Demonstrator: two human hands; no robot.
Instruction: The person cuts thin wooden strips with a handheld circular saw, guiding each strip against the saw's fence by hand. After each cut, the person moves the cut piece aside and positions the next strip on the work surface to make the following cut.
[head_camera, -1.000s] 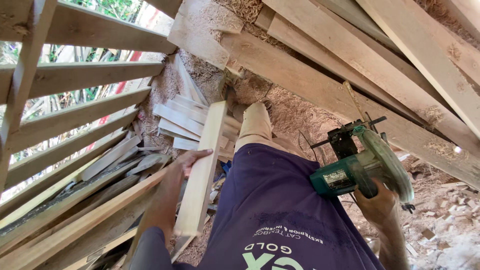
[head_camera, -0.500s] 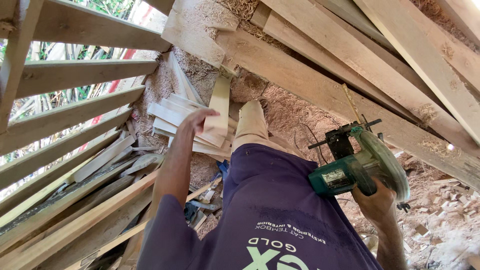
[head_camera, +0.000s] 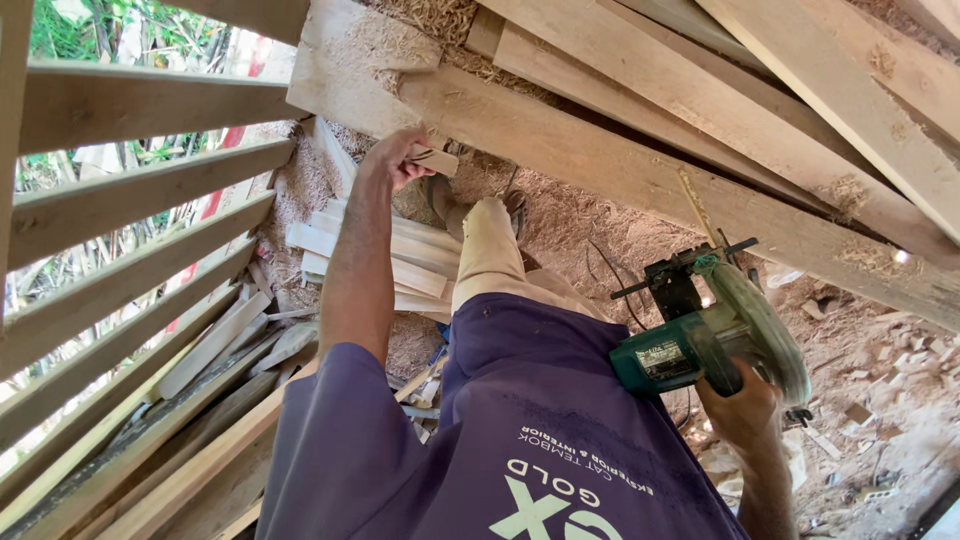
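The left hand (head_camera: 395, 155) is stretched far forward, and its fingers are closed around the end of a short wooden piece (head_camera: 432, 158), which has a dark line on its face. This piece is held in the air just under the long beam (head_camera: 640, 175), which crosses the view from the upper middle down to the right edge; I take this beam as the landmark. The small piece is close to the near edge of the beam, but I cannot tell if it touches it. Below the beam, behind the left forearm, lies a stack of light cut boards (head_camera: 400, 265) on the sawdust ground. The right hand (head_camera: 745, 405) is below the beam and well apart from the left hand; its fingers are wrapped tightly around the handle of a green circular saw (head_camera: 715, 335). The saw is lifted and tilted, and its guard is on the right side. Far to the left of the beam there is a row of wooden slats (head_camera: 130, 200), with green plants behind them. The person wears a purple shirt (head_camera: 500, 440).
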